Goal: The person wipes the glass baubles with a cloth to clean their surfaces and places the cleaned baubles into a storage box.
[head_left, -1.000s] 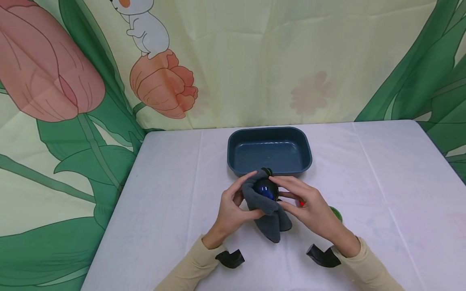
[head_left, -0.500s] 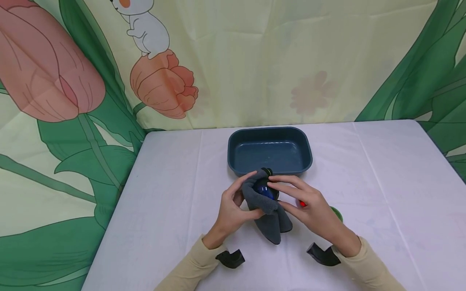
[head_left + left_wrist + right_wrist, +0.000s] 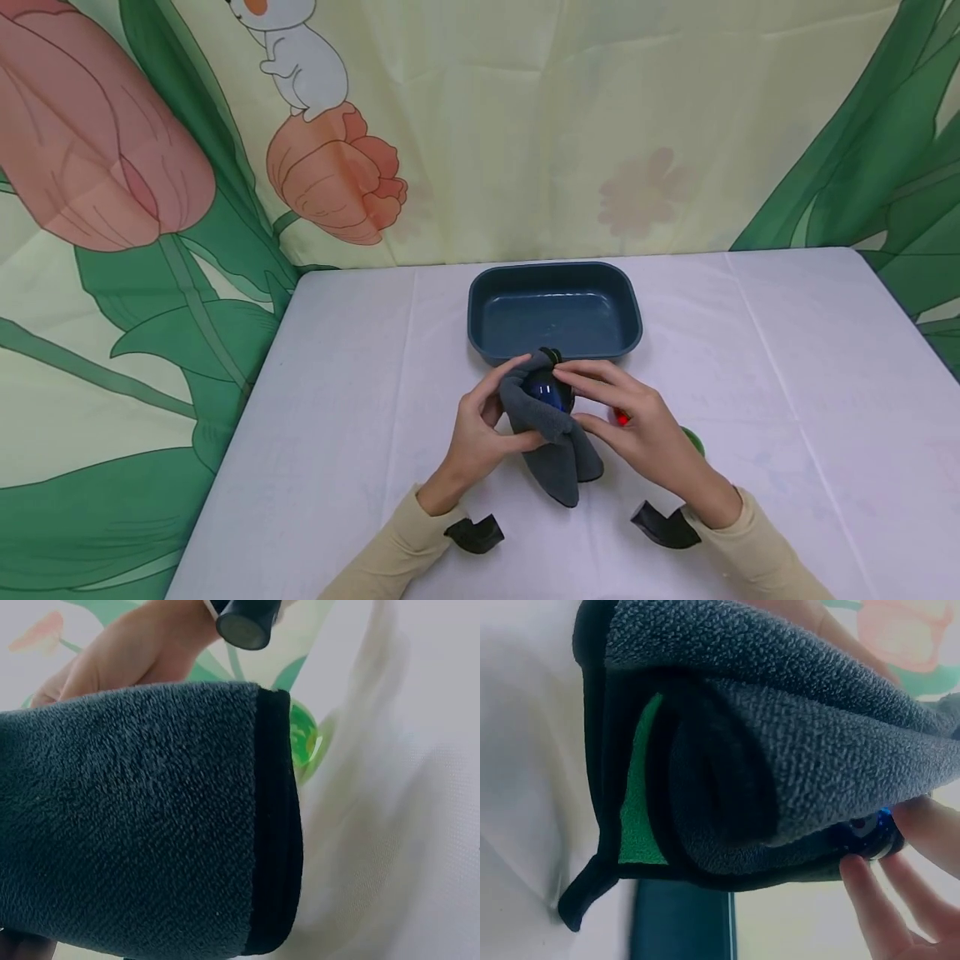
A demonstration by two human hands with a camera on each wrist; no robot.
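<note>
A dark grey cloth (image 3: 557,467) with black edging is wrapped partly around a glossy dark blue ball (image 3: 549,390). My left hand (image 3: 480,433) grips the cloth from the left, thumb in front and fingers behind. With my right hand (image 3: 626,408) I pinch the ball from the right, fingertips at its upper side and thumb lower down. The right wrist view shows a green lining (image 3: 641,802) inside the folded cloth and a spotted bit of the ball (image 3: 866,831) between fingers. In the left wrist view the cloth (image 3: 135,817) hides the ball.
A dark blue rectangular basin (image 3: 555,321) stands just beyond my hands. A small red thing (image 3: 622,418) shows behind my right fingers, and a round green thing (image 3: 693,439) sits partly hidden past that hand. A printed curtain (image 3: 562,125) hangs behind the white table (image 3: 352,375).
My right fingers shift slightly on the ball, bending down and back toward its top. The left hand and cloth stay nearly still.
</note>
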